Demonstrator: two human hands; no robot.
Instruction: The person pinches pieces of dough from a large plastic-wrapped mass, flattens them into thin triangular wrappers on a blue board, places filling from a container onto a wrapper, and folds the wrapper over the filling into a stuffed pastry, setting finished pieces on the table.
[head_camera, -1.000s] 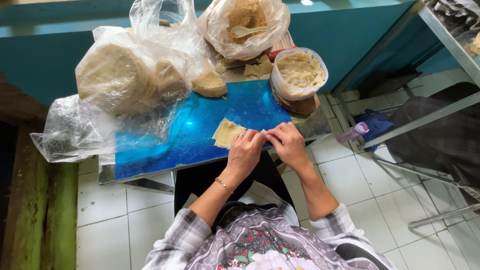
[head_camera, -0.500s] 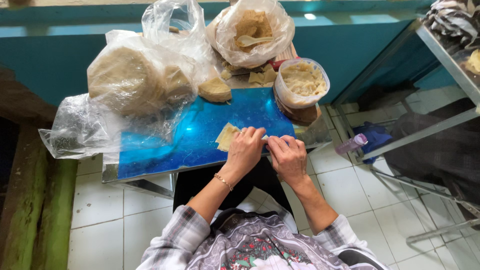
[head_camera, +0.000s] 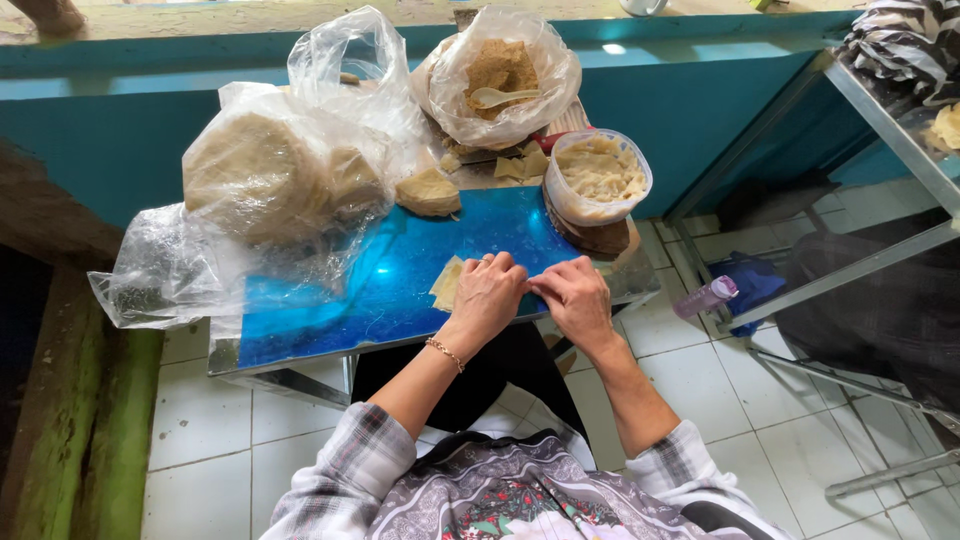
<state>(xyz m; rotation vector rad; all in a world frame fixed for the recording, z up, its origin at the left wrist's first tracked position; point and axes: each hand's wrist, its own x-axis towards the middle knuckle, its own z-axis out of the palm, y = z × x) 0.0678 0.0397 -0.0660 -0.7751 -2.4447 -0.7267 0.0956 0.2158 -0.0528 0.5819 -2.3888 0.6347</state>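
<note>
My left hand (head_camera: 487, 293) and my right hand (head_camera: 573, 297) meet fingertip to fingertip at the near edge of a small blue table (head_camera: 330, 310), pinching a thin pale dough wrapper (head_camera: 446, 283). Only the wrapper's left part shows; my left hand hides the remainder. A gold bracelet sits on my left wrist. Beyond my right hand stands a bag-lined tub of pale filling (head_camera: 600, 172). A small stack of round wrappers (head_camera: 428, 191) lies past my left hand.
A large clear plastic bag holding stacks of wrappers (head_camera: 262, 178) fills the table's left half. A second bag with brown crumbs and a white spoon (head_camera: 500, 82) stands at the back. A metal rack (head_camera: 890, 130) is on the right, a purple bottle (head_camera: 706, 297) on the tiled floor.
My hands stay together on the wrapper at the table's near edge, fingers shifting slightly. The view has drifted a little; nothing else has moved.
</note>
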